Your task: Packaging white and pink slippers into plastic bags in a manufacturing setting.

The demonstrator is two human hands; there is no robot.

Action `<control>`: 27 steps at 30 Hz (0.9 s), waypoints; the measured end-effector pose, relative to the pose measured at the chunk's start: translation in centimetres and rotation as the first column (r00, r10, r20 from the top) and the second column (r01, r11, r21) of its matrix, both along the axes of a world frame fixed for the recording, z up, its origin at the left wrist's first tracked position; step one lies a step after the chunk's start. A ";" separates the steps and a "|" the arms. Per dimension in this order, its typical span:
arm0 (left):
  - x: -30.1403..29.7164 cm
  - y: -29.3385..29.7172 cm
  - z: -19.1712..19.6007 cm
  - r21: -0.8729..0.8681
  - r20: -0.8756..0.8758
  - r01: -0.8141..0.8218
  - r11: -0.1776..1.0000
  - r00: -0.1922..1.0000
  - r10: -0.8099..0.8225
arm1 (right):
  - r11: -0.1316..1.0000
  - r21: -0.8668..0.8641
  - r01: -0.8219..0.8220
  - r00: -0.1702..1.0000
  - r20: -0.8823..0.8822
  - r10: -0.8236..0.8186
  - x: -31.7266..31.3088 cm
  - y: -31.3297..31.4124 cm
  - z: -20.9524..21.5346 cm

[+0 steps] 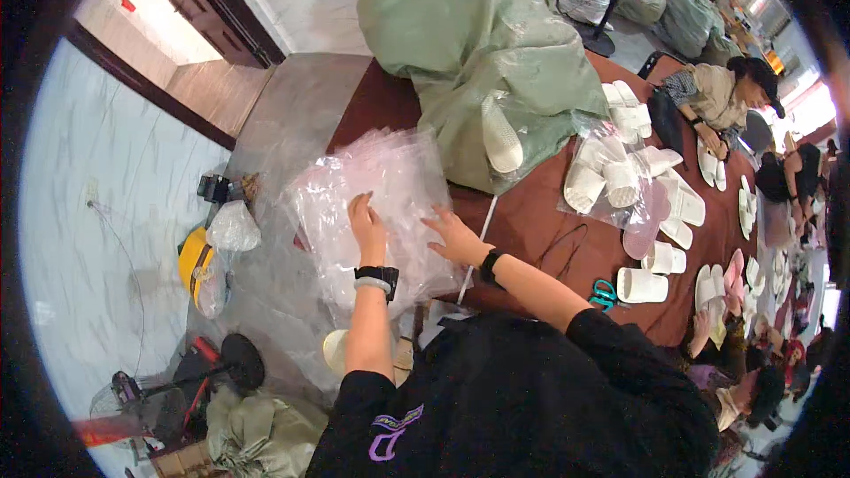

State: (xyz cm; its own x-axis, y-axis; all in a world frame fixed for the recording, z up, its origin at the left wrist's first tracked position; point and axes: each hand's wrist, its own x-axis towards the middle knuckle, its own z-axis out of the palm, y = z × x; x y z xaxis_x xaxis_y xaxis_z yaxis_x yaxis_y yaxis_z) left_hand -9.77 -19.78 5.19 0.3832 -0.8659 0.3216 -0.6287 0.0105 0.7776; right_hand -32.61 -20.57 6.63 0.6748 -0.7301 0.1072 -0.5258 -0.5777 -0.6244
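At the far left, a yellow item and a white bag were set on the floor. The stack of clear, pinkish sheets was placed at the left end of the bench, its left side apparently overhung above the floor. On it the left hand was laid with fingers extended; to its right, the right hand was held with fingers spread. Nothing was enclosed by either grip, both being opened out. The step in hand was judged to be the straightening or sorting of the sheets; for a next move, a light fingertip pinch appeared to be called for, as thin layers may cling. Farther right, a clear bag was filled with slippers, and loose slippers and scissors were laid near it.

Part of the stack was covered by the hands, and its underside could not be seen. Contact of the right fingertips could not be confirmed. Single sheets were merged by glare, so their number could not be told. A pale object was partly hidden by the left forearm. At the far right, co-workers were crowded and shrunk by the lens.
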 end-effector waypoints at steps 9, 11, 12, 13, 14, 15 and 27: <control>1.1 4.2 -1.8 0.525 0.414 -0.197 0.828 0.909 -0.047 | 0.861 0.491 0.137 0.972 0.101 -0.212 2.3 -3.5 -3.3; 0.3 3.5 -2.1 0.547 0.411 -0.156 0.822 0.906 -0.101 | 0.886 0.455 0.088 0.996 -0.067 -0.065 4.2 -3.1 -3.5; 0.1 3.0 -2.4 0.549 0.376 -0.130 0.826 0.921 -0.105 | 0.901 0.433 0.032 0.969 -0.236 0.078 5.1 -3.0 -3.4; 0.0 2.6 -2.6 0.549 0.339 -0.103 0.829 0.934 -0.109 | 0.910 0.414 0.028 0.968 -0.238 0.079 5.5 -2.9 -3.2; -0.4 1.8 -2.2 0.572 0.329 -0.104 0.813 0.937 -0.112 | 0.914 0.403 0.051 0.997 0.030 -0.069 5.4 -3.2 -3.6; -0.9 0.5 -1.1 0.556 0.327 -0.093 0.826 0.938 -0.114 | 0.914 0.398 0.073 0.932 0.298 -0.204 5.1 -3.3 -4.4; 0.5 -3.6 -3.7 0.543 0.263 0.018 0.839 0.946 -0.191 | 0.993 -0.030 -0.116 0.779 -0.623 0.072 3.7 -1.1 1.4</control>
